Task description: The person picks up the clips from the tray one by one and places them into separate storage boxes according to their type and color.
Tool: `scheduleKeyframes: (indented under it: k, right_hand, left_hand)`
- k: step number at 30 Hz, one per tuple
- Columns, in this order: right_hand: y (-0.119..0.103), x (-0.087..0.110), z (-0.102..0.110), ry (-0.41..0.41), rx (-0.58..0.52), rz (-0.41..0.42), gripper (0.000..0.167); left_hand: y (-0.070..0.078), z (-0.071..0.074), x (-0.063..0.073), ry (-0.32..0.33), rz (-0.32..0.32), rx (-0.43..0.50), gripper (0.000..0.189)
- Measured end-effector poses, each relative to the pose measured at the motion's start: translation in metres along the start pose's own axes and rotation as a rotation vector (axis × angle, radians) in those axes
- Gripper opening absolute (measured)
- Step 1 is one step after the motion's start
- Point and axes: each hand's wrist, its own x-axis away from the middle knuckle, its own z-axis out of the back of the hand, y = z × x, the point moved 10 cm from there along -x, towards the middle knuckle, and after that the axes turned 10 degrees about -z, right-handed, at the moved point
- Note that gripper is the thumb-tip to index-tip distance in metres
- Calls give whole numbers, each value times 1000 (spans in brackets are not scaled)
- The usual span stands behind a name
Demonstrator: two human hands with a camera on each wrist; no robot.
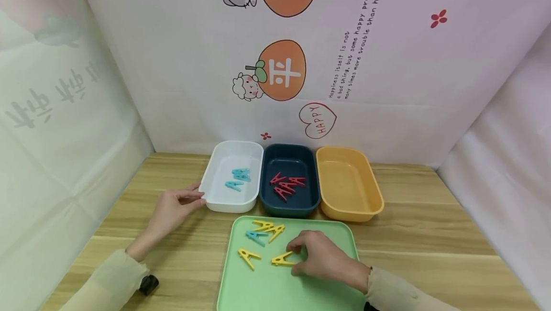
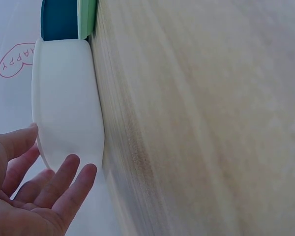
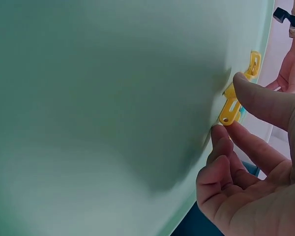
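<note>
My right hand [image 1: 318, 256] bends over the green tray [image 1: 297, 296], thumb and fingertips at the spread legs of a yellow clothespin [image 1: 281, 259]. In the right wrist view this yellow clothespin [image 3: 230, 109] sits between the thumb and the fingers. Farther left on the tray lie another yellow clothespin [image 1: 248, 257], a blue clothespin [image 1: 257, 237] and two more yellow ones near the back edge. My left hand [image 1: 172, 208] touches the left side of the white bin [image 1: 232, 205]; the left wrist view shows its fingers loosely extended along the bin wall [image 2: 66, 93].
Blue clothespins [image 1: 234, 185] lie inside the white bin. Beside it, a dark blue bin [image 1: 290, 210] holds several red clothespins [image 1: 284, 189]. An orange-yellow bin [image 1: 350, 215] stands right of that. Printed white cloth [image 1: 193, 62] hangs behind the wooden table [image 1: 430, 234].
</note>
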Motion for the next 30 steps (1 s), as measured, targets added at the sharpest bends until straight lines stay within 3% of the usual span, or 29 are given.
scheduleKeyframes:
  k: [4,10,21,30]
  right_hand:
    - [1,0,-2,14,1,26,34]
    - [-1,4,-1,13,-24,-19,32]
    - [8,10,4,65,-72,21,30]
    - [4,16,11,37,-86,-71,32]
  left_hand:
    - [-1,-1,0,-3,0,-2,21]
    - [-1,-1,0,-3,-3,-5,21]
    - [-1,-1,-1,5,-5,-11,20]
    - [1,0,-1,4,-3,-13,20]
